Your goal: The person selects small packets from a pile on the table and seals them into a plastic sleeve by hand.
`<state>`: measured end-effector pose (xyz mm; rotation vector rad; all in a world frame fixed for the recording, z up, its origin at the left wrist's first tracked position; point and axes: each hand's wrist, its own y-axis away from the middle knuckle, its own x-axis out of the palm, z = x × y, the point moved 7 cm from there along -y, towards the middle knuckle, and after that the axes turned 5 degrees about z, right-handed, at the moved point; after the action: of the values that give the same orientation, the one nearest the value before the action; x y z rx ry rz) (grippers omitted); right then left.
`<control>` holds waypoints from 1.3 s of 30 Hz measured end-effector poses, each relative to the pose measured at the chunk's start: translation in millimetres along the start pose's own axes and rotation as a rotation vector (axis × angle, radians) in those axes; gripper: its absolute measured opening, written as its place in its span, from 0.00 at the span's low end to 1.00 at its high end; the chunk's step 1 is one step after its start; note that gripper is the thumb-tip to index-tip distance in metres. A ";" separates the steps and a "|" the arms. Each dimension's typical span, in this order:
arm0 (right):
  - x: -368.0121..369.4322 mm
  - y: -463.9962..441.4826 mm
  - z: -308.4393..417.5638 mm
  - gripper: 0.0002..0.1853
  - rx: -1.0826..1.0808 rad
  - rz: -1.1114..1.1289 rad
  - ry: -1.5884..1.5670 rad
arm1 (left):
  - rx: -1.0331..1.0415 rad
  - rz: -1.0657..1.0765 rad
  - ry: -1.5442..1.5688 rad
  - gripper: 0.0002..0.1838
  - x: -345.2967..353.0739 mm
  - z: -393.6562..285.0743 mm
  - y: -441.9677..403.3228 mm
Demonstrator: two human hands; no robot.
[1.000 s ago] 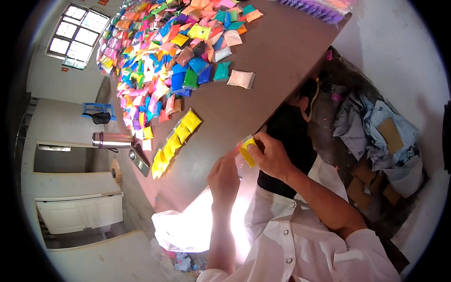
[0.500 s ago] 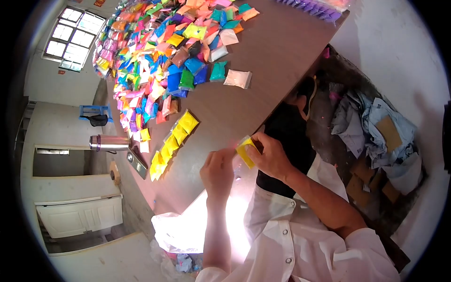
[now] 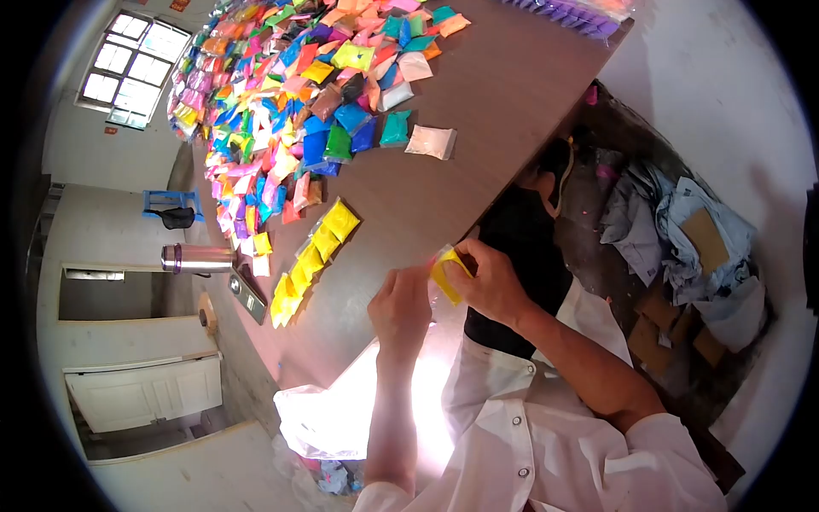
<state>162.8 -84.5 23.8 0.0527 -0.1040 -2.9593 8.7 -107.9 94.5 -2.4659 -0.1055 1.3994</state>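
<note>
My right hand (image 3: 485, 277) pinches a small yellow packet (image 3: 444, 275) in front of my body, just past the table's near edge. Beside it on the left is my left hand (image 3: 401, 305), its fingers bent and close to the packet's clear end; what its fingertips hold, if anything, is too small to tell. A slanting row of overlapping yellow packets (image 3: 325, 242) lies on the brown table (image 3: 388, 218), left of and beyond my hands. Past that row, a large heap of many-coloured packets (image 3: 281, 111) covers the far left of the table.
A pale pink packet (image 3: 432, 142) and a teal one (image 3: 395, 129) lie beside the heap. A steel flask (image 3: 198, 258) and a dark phone-like object (image 3: 247, 294) are at the left edge. Crumpled bags (image 3: 636, 222) and cardboard (image 3: 705, 239) lie on the floor at right.
My left hand has shifted a little left, away from the yellow packet, then slightly back towards it. My right hand still pinches the packet. The whole view has moved slightly.
</note>
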 end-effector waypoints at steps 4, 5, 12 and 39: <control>-0.7 0.4 -1.3 0.14 0.008 0.007 0.011 | -0.031 0.007 -0.077 0.02 -3.0 5.1 -9.2; -1.3 -0.3 -0.8 0.14 0.011 0.007 0.001 | -0.029 0.004 -0.077 0.02 -4.8 1.8 -10.2; -0.1 -2.0 -6.3 0.14 0.022 0.004 -0.012 | 0.026 0.065 -0.003 0.01 2.0 -13.3 -11.6; -37.4 8.3 -24.0 0.13 0.084 -0.115 -0.926 | -0.004 0.246 0.144 0.04 9.0 1.0 -38.5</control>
<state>202.0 -87.6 1.6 -1.3205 -0.3448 -2.8105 15.9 -69.2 98.0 -2.6453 0.2341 1.3056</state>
